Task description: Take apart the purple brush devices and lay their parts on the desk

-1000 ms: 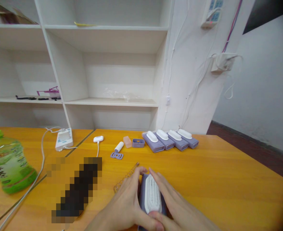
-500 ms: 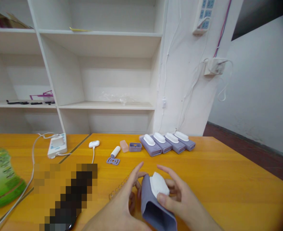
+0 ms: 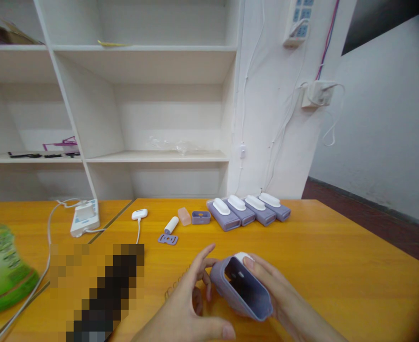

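My right hand (image 3: 275,280) grips a hollow purple plastic housing (image 3: 231,297), its thumb on top near a white rounded piece (image 3: 242,257). The housing's open end faces me, showing a dark inside with small light spots. My left hand (image 3: 195,297) is beside the housing's left side, thumb and fingers spread apart. Its fingertips are close to the housing's far left edge; whether they touch is unclear. Behind my left fingers, a wire spiral (image 3: 176,283) is partly hidden.
Several purple housings with white oval tops (image 3: 224,215) stand in a row at the back. Left of them lie a purple frame (image 3: 201,218), a pink piece (image 3: 184,216), a white cylinder (image 3: 171,224) and a flat purple plate (image 3: 168,239). A green bottle (image 3: 4,270) and power strip (image 3: 85,221) are left.
My right hand has tilted the housing so its open end turns up toward me, and the white piece is now mostly covered. My left thumb has come out from below the housing.
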Demonstrator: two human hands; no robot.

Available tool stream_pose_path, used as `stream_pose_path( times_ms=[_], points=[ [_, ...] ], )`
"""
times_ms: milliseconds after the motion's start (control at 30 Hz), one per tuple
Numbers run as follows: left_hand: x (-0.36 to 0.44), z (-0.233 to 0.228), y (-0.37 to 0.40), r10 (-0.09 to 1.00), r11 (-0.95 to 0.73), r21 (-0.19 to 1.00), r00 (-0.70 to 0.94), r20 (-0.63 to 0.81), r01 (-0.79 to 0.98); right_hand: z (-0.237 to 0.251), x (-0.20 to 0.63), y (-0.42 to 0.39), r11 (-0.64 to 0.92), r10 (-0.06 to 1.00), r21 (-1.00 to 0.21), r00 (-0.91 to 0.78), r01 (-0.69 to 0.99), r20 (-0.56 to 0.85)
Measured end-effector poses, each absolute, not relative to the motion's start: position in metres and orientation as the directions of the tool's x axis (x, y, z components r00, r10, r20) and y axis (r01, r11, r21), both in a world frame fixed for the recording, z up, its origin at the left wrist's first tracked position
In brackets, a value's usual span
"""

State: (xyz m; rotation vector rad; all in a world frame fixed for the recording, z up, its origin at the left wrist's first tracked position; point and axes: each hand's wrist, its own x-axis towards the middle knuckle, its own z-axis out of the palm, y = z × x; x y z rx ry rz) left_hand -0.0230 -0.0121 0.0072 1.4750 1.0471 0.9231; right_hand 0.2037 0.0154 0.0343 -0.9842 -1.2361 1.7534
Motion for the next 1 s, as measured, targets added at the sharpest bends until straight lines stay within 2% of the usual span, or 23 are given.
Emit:
stream_pose_path(
  times_ms=[233, 300, 367, 467, 533, 600, 667, 800, 1000],
  points=[
    [-0.026, 0.007, -0.012, 0.915, -0.141, 0.989, 0.387, 0.112, 0.048, 0.014, 0.205, 0.027, -0.147, 0.898, -0.982, -0.433, -0.121, -0.081],
    [-0.027, 0.006, -0.013, 0.907, -0.126, 0.992, 0.406, 0.109, 0.015, 0.011, 0.207, 0.029, -0.095, 0.868, -0.992, -0.494, -0.089, -0.039],
    [-0.029, 0.005, -0.012, 0.9, -0.114, 0.991, 0.429, 0.073, 0.071, 0.012, 0.211, 0.029, -0.011, 0.842, -0.999, -0.539, -0.049, 0.017],
    [-0.032, 0.006, -0.01, 0.902, -0.153, 0.949, 0.43, 0.021, 0.275, 0.019, 0.218, 0.024, 0.176, 0.857, -0.967, -0.512, 0.182, 0.059],
    [-0.033, 0.008, -0.009, 0.906, -0.186, 0.906, 0.423, 0.008, 0.381, 0.023, 0.222, 0.02, 0.257, 0.881, -0.872, -0.472, 0.417, 0.034],
    [-0.032, 0.011, -0.009, 0.909, -0.2, 0.872, 0.417, -0.005, 0.447, 0.023, 0.223, 0.017, 0.305, 0.877, -0.773, -0.48, 0.557, 0.001],
    [-0.032, 0.014, -0.009, 0.923, -0.201, 0.841, 0.384, -0.008, 0.502, 0.02, 0.22, 0.017, 0.352, 0.852, -0.738, -0.524, 0.576, -0.002],
    [-0.034, 0.017, -0.01, 0.949, -0.158, 0.841, 0.314, -0.015, 0.517, 0.017, 0.213, 0.018, 0.349, 0.834, -0.78, -0.552, 0.52, 0.005],
    [-0.033, 0.016, -0.01, 0.917, -0.224, 0.804, 0.399, -0.018, 0.551, 0.02, 0.209, 0.019, 0.285, 0.854, -0.758, -0.514, 0.586, -0.076]
  ],
)
